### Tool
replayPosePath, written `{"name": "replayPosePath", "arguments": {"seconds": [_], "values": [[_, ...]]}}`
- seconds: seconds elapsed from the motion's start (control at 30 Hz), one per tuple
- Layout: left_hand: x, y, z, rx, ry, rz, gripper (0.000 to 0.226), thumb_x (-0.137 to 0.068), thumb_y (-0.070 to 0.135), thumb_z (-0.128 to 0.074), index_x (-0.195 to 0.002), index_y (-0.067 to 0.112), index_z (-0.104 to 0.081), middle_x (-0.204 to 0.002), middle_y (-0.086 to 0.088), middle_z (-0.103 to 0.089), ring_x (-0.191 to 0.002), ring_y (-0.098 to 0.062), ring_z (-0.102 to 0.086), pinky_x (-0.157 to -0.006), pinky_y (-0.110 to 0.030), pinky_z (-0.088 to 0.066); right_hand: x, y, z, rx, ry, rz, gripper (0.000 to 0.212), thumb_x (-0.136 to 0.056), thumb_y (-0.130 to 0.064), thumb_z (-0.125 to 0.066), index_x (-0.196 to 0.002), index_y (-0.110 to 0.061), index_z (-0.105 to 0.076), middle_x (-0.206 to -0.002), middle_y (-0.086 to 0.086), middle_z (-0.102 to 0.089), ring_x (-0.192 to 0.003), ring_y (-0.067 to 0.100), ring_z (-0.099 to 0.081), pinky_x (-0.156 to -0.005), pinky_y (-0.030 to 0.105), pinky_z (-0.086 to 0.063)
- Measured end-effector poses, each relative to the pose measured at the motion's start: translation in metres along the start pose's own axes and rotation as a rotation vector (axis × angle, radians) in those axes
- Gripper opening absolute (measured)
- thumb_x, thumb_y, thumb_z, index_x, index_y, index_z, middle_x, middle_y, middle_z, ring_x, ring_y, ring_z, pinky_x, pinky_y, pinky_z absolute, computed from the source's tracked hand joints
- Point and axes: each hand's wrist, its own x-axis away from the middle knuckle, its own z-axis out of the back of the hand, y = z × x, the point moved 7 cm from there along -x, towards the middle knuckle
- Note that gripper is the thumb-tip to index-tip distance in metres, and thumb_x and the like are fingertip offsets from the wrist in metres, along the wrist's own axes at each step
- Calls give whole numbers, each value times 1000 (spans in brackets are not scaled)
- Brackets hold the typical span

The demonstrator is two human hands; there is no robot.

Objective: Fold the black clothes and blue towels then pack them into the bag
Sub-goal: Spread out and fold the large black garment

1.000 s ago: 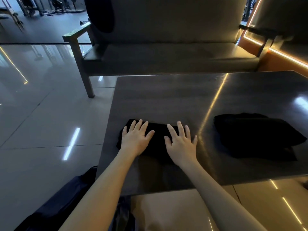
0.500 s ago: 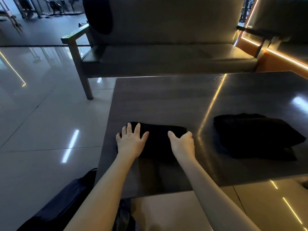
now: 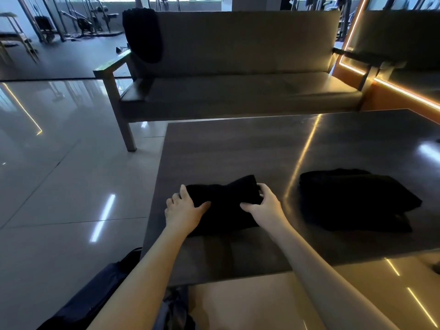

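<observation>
A folded black garment [image 3: 226, 201] lies near the front left of the dark table [image 3: 250, 148]. My left hand [image 3: 184, 209] grips its left end, thumb on top and fingers curled round the edge. My right hand [image 3: 264, 203] grips its right end the same way, and the far edge of the cloth is raised off the table. A second folded black garment [image 3: 354, 198] rests on the table to the right, untouched. A dark blue bag [image 3: 95, 296] sits on the floor at the lower left, partly hidden by my left arm.
A grey sofa [image 3: 238, 86] with wooden arms stands behind the table, with a black cloth [image 3: 144, 34] draped over its backrest at the left. Glossy tiled floor [image 3: 59, 175] spreads to the left. Gym machines stand far back.
Both hands went from lying flat on the garment to curling round its two ends. The garment's far edge has lifted and bunched.
</observation>
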Motion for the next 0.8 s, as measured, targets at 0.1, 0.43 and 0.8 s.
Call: {"name": "replayPosePath", "arguments": {"seconds": [0.1, 0.43, 0.8], "values": [[-3, -1, -1, 544, -100, 64, 101, -77, 41, -75, -150, 13, -10, -143, -13, -39, -128, -31, -43, -100, -40, -41, 0, -6, 15, -60, -8, 51, 38, -83, -7, -70, -111, -27, -54, -104, -4, -62, -103, 17, -60, -81, 25, -45], [27, 81, -4, 864, -255, -27, 33, -81, 26, -75, -108, 17, -57, -98, 0, -67, -86, -14, -66, -72, -27, -55, 0, -6, 114, -127, 210, 6, 37, -83, -22, -71, -117, -17, -55, -104, 2, -64, -93, 17, -63, -75, 29, -51], [46, 245, -32, 725, -287, -223, 72, -90, 28, -64, -148, 21, -21, -141, -8, -43, -119, -24, -52, -92, -32, -49, -2, 10, 272, -11, 602, -27, 38, -86, -31, -67, -117, -13, -56, -102, 3, -59, -86, 18, -57, -70, 30, -46]]}}
